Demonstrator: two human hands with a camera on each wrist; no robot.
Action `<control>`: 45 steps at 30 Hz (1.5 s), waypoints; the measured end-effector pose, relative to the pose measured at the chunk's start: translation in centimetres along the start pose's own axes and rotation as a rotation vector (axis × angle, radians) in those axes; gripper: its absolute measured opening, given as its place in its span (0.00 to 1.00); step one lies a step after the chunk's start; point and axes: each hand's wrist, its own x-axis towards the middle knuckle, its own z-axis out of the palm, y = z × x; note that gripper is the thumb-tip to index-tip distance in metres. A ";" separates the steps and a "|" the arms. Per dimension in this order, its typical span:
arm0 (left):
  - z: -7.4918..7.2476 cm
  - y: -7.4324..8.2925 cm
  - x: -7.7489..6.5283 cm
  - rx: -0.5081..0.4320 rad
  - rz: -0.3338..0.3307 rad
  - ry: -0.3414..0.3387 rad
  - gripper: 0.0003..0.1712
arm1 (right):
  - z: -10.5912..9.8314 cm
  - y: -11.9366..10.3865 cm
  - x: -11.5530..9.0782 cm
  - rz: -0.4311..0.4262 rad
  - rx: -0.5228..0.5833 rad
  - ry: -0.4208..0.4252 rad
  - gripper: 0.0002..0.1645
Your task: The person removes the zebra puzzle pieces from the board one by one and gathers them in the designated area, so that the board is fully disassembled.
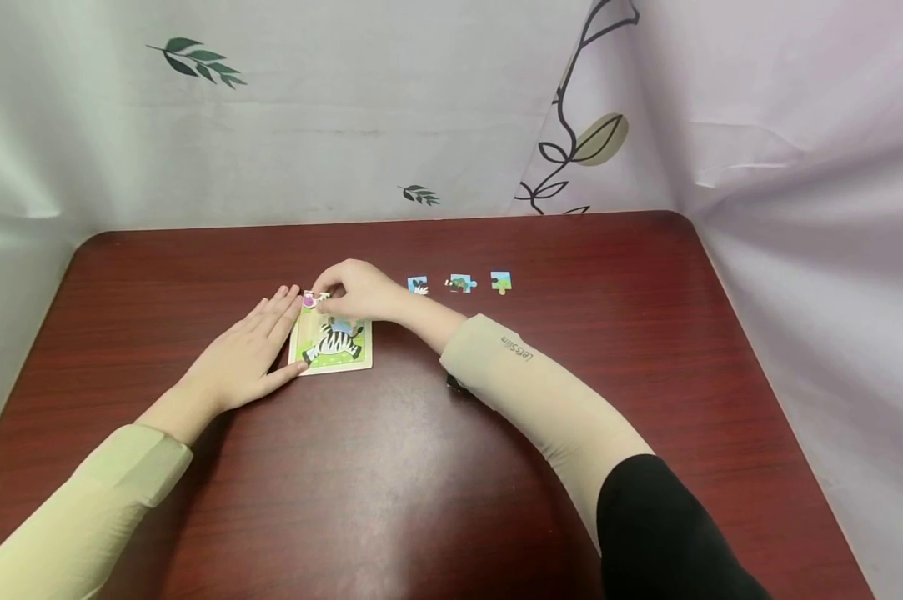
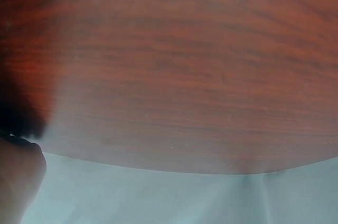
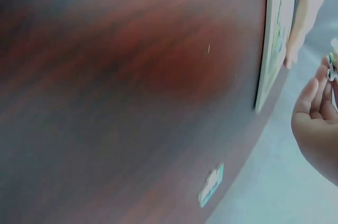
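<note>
A small framed puzzle board with a zebra picture lies on the table left of the middle. My left hand rests along its left edge, fingers straight, the thumb at the lower left corner. Over the board's upper part, my right hand pinches a puzzle piece between thumb and fingers. It is partly hidden by the fingers in the head view. A purple patch shows in the board's top left corner, beside the right fingertips. In the left wrist view only part of the left hand appears.
Three loose pieces lie in a row right of the board: one with a black-and-white pattern, a blue-green piece and a green-and-blue piece. The dark red table meets a pale leaf-patterned curtain at its back edge.
</note>
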 end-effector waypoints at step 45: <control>0.1 -0.3 0.0 -0.009 0.000 0.011 0.56 | -3.2 7.6 -8.7 0.241 -0.060 0.091 0.06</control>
